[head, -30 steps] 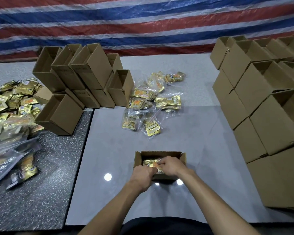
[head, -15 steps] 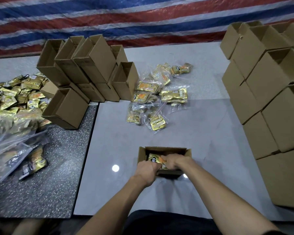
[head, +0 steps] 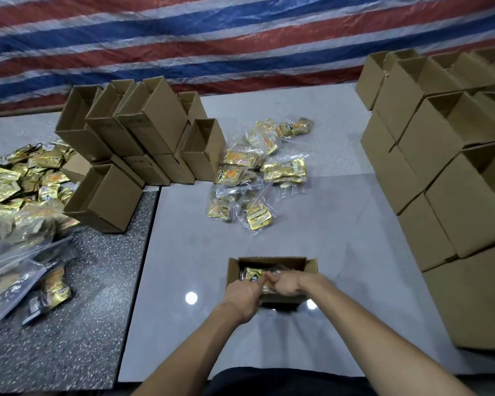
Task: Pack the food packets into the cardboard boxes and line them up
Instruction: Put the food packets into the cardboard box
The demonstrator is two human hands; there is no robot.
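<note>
Fingers [head: 271, 279] of both hands curled onto a gold food packet [head: 253, 274] low inside the open cardboard box [head: 312, 266]: left hand [head: 242, 295] at the near-left corner, right hand [head: 287, 284] over the middle. Best to press the packet flat to the box floor, tuck plastic corners below the rim, and brace the near wall against sliding on the glossy pale tabletop [head: 340, 252]. Beyond the box, bare tabletop, then loose bagged packets [head: 257, 172] within a forward reach. Off to the left, open boxes [head: 135, 132] stacked beside a dark speckled surface [head: 83, 324]. On the right, tall box stacks [head: 440, 172] near that forearm, so lift straight up and swing wide of their edges.
</note>
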